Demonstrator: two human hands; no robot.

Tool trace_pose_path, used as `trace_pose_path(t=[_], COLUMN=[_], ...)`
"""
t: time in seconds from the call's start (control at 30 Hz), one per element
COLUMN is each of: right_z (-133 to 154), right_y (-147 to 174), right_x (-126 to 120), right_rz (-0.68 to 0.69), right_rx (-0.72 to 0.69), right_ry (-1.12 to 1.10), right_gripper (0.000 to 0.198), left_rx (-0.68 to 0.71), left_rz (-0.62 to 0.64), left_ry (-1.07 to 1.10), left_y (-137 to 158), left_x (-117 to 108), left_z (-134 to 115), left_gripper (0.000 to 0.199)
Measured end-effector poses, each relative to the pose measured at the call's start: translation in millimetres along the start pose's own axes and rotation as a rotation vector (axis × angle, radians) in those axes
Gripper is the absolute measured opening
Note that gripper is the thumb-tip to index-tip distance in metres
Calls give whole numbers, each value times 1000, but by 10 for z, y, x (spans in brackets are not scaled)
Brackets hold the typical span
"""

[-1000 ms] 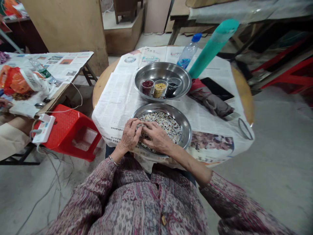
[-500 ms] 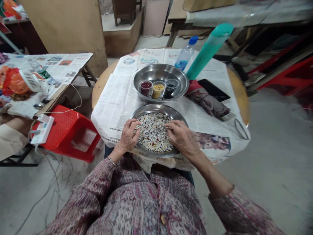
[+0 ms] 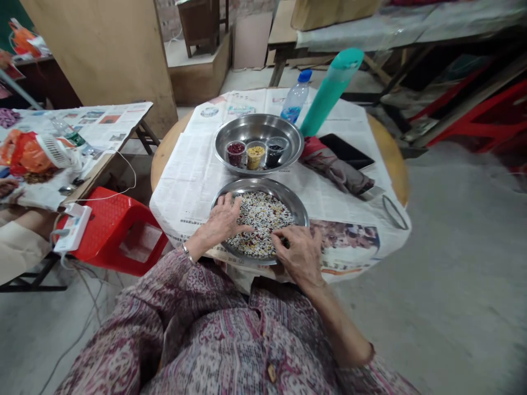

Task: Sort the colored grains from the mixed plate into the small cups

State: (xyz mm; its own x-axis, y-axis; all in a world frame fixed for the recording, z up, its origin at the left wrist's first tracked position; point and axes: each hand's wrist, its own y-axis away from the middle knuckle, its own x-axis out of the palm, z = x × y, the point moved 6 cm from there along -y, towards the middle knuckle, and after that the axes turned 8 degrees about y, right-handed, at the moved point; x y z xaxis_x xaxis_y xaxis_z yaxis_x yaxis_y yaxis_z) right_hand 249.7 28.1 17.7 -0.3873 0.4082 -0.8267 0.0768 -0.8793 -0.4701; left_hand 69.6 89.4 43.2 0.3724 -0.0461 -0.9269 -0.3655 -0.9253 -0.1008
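Observation:
A steel bowl (image 3: 297, 204) in front of me holds a mix of white grains and red, yellow and black beans or kernels (image 3: 263, 219). My left hand (image 3: 224, 220) rests over its left rim, fingers stretched and thumb apart, with nothing in it. At the lower right rim, my right hand (image 3: 300, 253) has its thumb and forefinger pinched together just over the mix; whatever lies between the tips is too small to make out. Behind stands a second steel bowl (image 3: 242, 125) with three clear cups: dark red beans (image 3: 236, 149), yellow kernels (image 3: 256, 152) and black beans (image 3: 275, 150).
Newspaper covers the round table (image 3: 185, 175). Beyond the bowls stand a blue-capped bottle (image 3: 295, 99) and a tall green container (image 3: 331, 93). A folded umbrella (image 3: 337, 170) lies to the right. On the left are a red stool (image 3: 111, 230), a power strip (image 3: 73, 230) and another person's arm.
My left hand has opened from curled fingers and spread over the left rim. The right hand has drawn back toward the bowl's lower right. The whole view has shifted slightly.

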Motion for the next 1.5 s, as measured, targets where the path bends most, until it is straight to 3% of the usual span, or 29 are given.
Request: trace_pose_path(t=[0.1,0.27,0.47,0.63,0.73,0.87,1.0,1.13,1.23,1.27,1.37,1.4,1.5], right_z=[-28,-86,-109,-119,-110,-111,-123,-120,-113,-112,-115,-116,-117], right_y=[12,59,126,150,150,143,145,150,150,150,150,151,153], right_x=[24,22,38,39,31,35,53,56,47,45,51,52,52], right_rz=[-66,-223,-291,-324,-329,-320,-316,-324,-322,-317,-292,-287,-288], right_rx=[67,157,152,191,193,194,191,183,186,189,203,206,204], right_ry=[-171,-359,-400,-383,-401,-410,-408,-415,-421,-421,-421,-421,-417], right_gripper=[18,21,14,6,9,16,17,16,16,16,17,17,17], left_rx=[-18,109,235,498,562,515,330,172,112,113,148,167,231], left_rz=[118,182,241,405,357,211,181,180,180,192,240,252,267], left_ry=[1,214,338,189,26,-99,-159,-133,-122,-96,15,44,114], left_y=[-140,-148,96,225,132,-127,-344,-306,-130,-60,111,139,100], left_x=[154,345,309,389,455,438,329,126,11,1,56,98,258], left_z=[-101,-299,-470,-725,-766,-710,-469,-169,-40,-36,-120,-170,-337], left_gripper=[80,30,21,15,20,30,28,36,24,25,63,67,40])
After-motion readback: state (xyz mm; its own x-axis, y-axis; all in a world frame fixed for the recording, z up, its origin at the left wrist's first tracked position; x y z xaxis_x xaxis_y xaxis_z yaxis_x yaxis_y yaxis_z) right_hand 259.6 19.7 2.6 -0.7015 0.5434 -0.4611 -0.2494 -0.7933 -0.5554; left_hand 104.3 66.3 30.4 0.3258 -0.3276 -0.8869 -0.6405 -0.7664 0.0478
